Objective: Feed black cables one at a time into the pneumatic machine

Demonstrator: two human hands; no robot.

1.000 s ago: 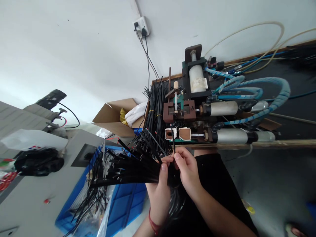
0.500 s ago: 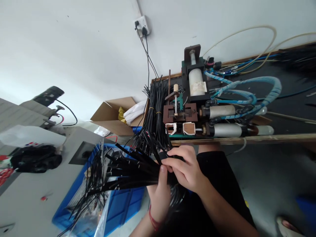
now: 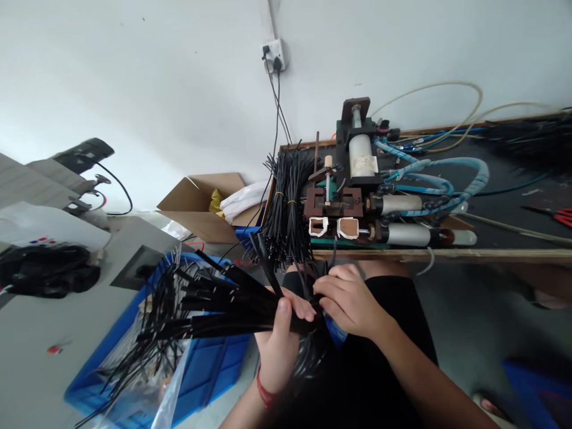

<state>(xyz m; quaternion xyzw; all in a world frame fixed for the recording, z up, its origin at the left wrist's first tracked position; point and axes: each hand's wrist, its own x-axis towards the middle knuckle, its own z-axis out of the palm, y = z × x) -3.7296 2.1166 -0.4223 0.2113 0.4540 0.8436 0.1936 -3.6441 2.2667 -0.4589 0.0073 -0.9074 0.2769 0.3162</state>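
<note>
The black-topped workbench [image 3: 496,205] runs across the far right, the open blue crate [image 3: 218,369] stands at the near left, and on the bench's left part sits a pneumatic machine [image 3: 363,156] with blue-wrapped hoses [image 3: 478,176]. Beside it, on its left, lie banded cable bundles [image 3: 290,220]. The loose bundle of black cables [image 3: 232,304] is held above the person's lap [image 3: 402,298], its cut ends fanning left over the crate and its other side drooping near in a shiny, blurred loop. The strands are slim, smooth and matt to glossy black, with pale marks near many ends. They look light and springy rather than fragile, likely to slide over one another, so a firm grip around the gathered middle should suit them best. The left hand [image 3: 279,339] is closed there, thumb pressed on top. The right hand [image 3: 353,304] is half curled at the bundle's right side, fingertips among the strands; whether it pinches one cannot be told. Smallest is a red cord bracelet [image 3: 264,390] on the left wrist.
</note>
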